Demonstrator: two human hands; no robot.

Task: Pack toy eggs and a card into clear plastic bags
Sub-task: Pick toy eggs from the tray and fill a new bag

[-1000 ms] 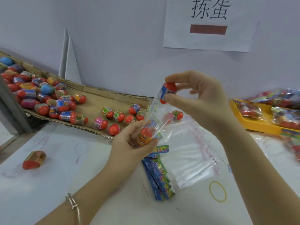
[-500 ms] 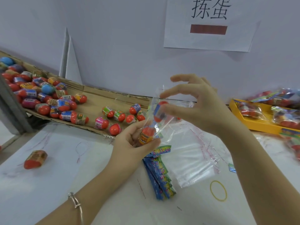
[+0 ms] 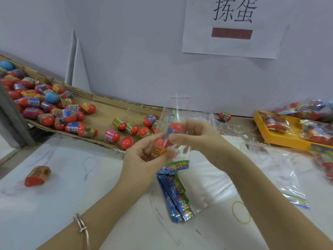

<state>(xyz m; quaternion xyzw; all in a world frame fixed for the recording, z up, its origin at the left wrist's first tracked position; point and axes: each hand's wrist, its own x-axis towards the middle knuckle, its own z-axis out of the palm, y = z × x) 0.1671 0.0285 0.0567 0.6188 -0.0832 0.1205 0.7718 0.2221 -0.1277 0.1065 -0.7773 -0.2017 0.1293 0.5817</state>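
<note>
My left hand [image 3: 142,157] grips the lower part of a clear plastic bag [image 3: 177,112] with an orange-labelled toy egg [image 3: 159,147] inside it. My right hand [image 3: 196,137] pinches the bag higher up around a second, blue-labelled red egg [image 3: 175,129]. A card shows as a green strip inside the bag's upper part. The bag's open mouth stands up above both hands. A fanned pile of blue cards [image 3: 175,192] lies on the table just below my hands.
A cardboard tray [image 3: 108,105] at the left holds many loose eggs. One egg [image 3: 37,175] lies alone on the white table at the left, another egg [image 3: 224,116] by the wall. Empty clear bags [image 3: 216,177] lie under my right arm. A yellow tray [image 3: 281,139] of packed bags and a yellow rubber band [image 3: 241,212] are at the right.
The blue-labelled egg went from the bag's mouth down inside it. My right hand dropped from above the bag to beside my left hand and now pinches the bag.
</note>
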